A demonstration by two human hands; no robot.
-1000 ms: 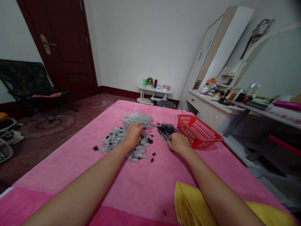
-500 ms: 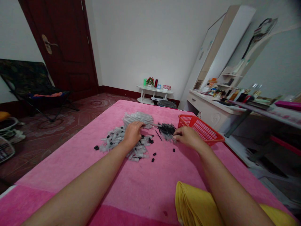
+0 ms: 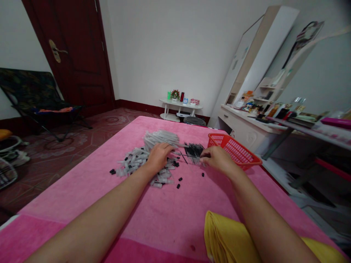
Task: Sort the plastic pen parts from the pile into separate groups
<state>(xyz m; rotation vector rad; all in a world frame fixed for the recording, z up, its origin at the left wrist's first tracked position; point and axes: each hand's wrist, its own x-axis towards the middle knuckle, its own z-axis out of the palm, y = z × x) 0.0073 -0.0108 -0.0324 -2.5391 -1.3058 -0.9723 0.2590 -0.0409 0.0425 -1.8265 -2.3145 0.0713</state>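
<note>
While our right hand point(image 3: 216, 157) hangs just above the pink cover point(image 3: 156, 223), its thumb and forefinger close together on the near end of a slender rod point(image 3: 191, 156), which stretches leftwards across the front of a bundle of black sticks point(image 3: 195, 149); our left hand point(image 3: 159, 157) curves palm down over the edge of a heap of short clear pieces point(image 3: 134, 160), its fingertips near the rod's far end and just beside the long pale tubes point(image 3: 161, 138); whether those fingers grip anything, we cannot tell; the rod looks very light and fairly stiff, though so thin that we would expect it to bend or roll under a hard squeeze; we judge a soft fingertip pinch close to one end best, leaving the rest of its length free; the pale tubes look smooth and perhaps slippery, apt to slide over one another; loose black bits point(image 3: 178, 186) lie in front of the heap, and a red basket point(image 3: 248, 164) stands beyond our right hand.
</note>
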